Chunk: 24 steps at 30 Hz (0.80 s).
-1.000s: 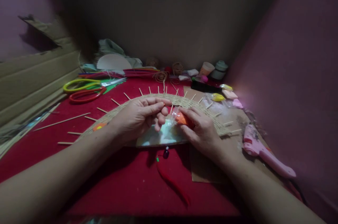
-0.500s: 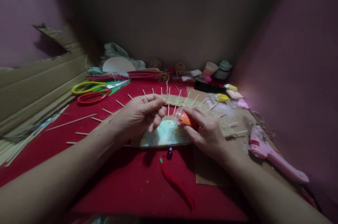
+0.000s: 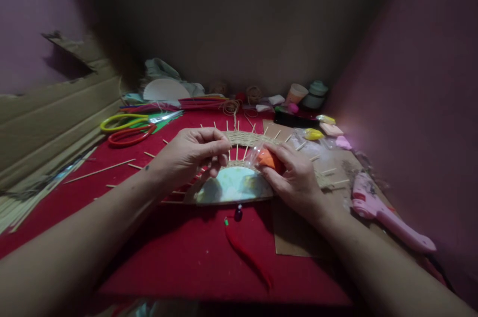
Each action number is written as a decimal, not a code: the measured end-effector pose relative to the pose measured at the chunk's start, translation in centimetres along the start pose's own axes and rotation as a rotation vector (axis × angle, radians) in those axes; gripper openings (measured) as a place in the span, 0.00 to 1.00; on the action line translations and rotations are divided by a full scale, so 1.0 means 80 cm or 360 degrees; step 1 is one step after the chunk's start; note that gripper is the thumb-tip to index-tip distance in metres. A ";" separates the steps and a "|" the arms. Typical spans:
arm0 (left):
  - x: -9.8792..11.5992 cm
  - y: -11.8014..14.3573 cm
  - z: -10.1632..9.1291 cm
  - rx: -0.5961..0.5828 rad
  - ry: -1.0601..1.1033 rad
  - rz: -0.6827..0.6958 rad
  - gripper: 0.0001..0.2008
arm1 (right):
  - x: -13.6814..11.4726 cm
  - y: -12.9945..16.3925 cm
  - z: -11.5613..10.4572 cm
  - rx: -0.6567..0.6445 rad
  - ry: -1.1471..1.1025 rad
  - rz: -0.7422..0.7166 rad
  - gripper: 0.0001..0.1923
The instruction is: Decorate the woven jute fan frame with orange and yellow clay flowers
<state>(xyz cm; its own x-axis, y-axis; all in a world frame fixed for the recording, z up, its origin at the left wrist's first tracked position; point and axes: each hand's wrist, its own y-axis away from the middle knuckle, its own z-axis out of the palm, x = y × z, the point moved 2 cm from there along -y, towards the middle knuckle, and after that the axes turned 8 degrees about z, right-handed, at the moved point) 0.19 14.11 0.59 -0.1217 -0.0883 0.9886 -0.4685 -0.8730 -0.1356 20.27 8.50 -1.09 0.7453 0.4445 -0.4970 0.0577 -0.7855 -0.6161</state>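
The person's left hand (image 3: 203,152) with thumb and forefinger brought together, whether they hold something cannot be told, right hand (image 3: 295,170) grasping an orange packet (image 3: 268,159), both hands above the woven half-round piece (image 3: 248,139)

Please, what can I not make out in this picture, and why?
In the head view:
Left hand: too dim to tell whether its fingertips pinch something small.
Orange packet: its right side is hidden by the right hand.
Woven mat: partly hidden behind both hands.
Pale half-circle: its pattern is blurred.
Below the table: cut off by the bottom edge.
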 end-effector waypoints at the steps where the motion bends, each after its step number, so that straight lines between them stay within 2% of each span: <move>1: -0.001 0.000 0.000 -0.0010 -0.0029 -0.0020 0.07 | 0.000 -0.001 0.000 0.0010 -0.0003 -0.0005 0.16; 9: -0.001 -0.004 0.010 -0.0301 0.0276 -0.0127 0.06 | 0.004 -0.002 0.002 0.0000 -0.0013 0.0022 0.15; 13: 0.000 -0.001 0.008 -0.0232 0.0208 -0.0114 0.02 | 0.006 -0.002 0.002 0.0001 -0.0034 0.0033 0.16; 16: 0.001 0.000 0.004 -0.0133 0.0229 -0.0052 0.07 | 0.006 -0.002 0.002 0.0004 -0.0027 0.0031 0.15; 18: 0.002 -0.001 0.001 -0.0105 0.0274 -0.0041 0.06 | 0.007 -0.002 0.002 0.0005 -0.0020 0.0024 0.15; 24: 0.002 -0.002 0.001 -0.0165 0.0380 -0.0106 0.10 | 0.007 -0.002 0.002 0.0023 -0.0016 0.0012 0.15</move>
<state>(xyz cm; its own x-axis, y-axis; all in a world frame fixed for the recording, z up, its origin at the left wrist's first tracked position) 0.28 14.21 0.79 -0.2848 0.0939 0.9540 -0.5680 -0.8182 -0.0891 20.57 8.95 -1.39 0.7389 0.4432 -0.5075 0.0425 -0.7824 -0.6213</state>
